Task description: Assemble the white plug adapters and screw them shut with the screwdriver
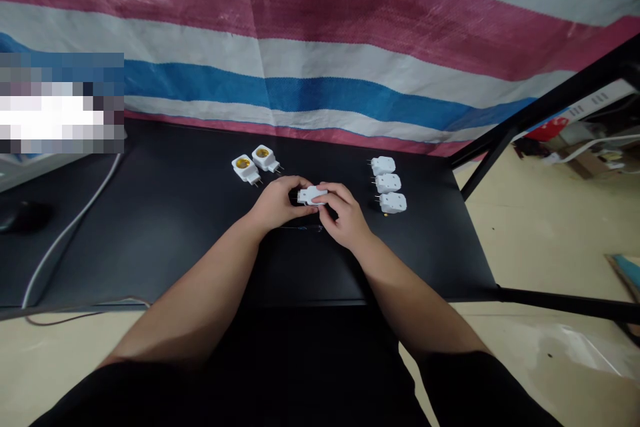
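Both my hands meet over the middle of the black table around one white plug adapter. My left hand curls round its left end, and my right hand pinches its right side with fingers closed. To the left lie two white adapters with yellow centres, side by side. To the right, three plain white adapters sit in a column, prongs pointing left.
A white cable runs across the table's left part, beside a dark mouse-like object. A striped red, white and blue tarp hangs behind. A black metal frame rises at the right, with boxes on the floor beyond.
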The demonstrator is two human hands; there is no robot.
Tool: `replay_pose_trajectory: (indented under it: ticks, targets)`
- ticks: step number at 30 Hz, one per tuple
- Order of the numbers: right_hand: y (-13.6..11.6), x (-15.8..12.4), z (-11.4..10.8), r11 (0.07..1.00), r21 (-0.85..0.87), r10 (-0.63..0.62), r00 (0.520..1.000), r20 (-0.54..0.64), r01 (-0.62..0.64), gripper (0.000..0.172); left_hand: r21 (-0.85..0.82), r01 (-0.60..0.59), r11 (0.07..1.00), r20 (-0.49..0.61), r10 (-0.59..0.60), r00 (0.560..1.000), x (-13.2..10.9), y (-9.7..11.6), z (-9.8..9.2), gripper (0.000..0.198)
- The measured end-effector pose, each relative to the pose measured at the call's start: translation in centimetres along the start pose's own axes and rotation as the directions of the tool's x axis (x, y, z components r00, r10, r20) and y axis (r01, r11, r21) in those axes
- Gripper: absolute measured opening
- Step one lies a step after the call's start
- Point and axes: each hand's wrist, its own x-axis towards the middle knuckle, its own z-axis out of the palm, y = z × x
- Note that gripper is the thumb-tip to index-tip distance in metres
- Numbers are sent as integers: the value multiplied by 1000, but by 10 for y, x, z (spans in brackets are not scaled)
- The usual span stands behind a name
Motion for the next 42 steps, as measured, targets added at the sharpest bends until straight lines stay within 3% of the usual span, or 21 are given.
replay_pose_trajectory:
  ticks: [8,15,25,38,42]
  targets:
    - [11,-2,6,992,56,-103,988,-117,110,22,35,6,999,25,-7,1000,-1,3,-1,45]
    - [9,-1,8,994,62,-90,994,-62,94,23,50,-25,998,30,24,999,-1,0,-1,39]
    - [9,-3,7,992,44,-115,988,-107,120,25,71,-28,997,28,26,999,0,-1,-1,44]
    - [7,-2,12,995,62,-83,996,-19,84,21,35,-69,997,51,67,996,0,-3,-5,38]
    - [5,-2,10,996,47,-68,997,-41,70,21,84,-58,995,59,53,997,0,-4,-5,40]
